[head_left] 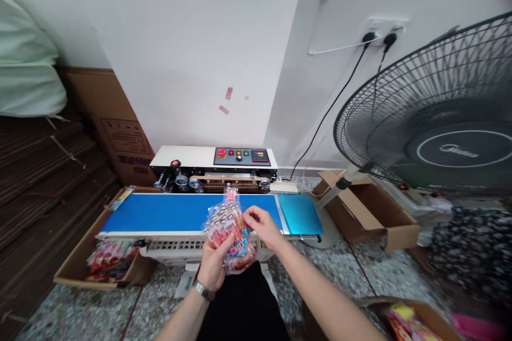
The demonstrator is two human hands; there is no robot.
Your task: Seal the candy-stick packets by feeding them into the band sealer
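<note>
My left hand (216, 264), with a watch on its wrist, is closed round a fanned stack of clear printed candy packets (239, 248). The stack is held above my lap, in front of the blue conveyor belt (168, 213). My right hand (260, 224) pinches at the upper right edge of the same stack, thumb and finger together. One packet (231, 195) sticks up from the top of the fan, near the rollers of the band sealing machine (228, 180). What exactly lies between my right fingertips is too small to make out.
A control panel (242, 156) with lit buttons tops the machine. An open carton (80, 277) with packets stands below the belt's left end; another carton (424, 317) is at lower right. A large fan (432, 117) and an open cardboard box (368, 213) stand right.
</note>
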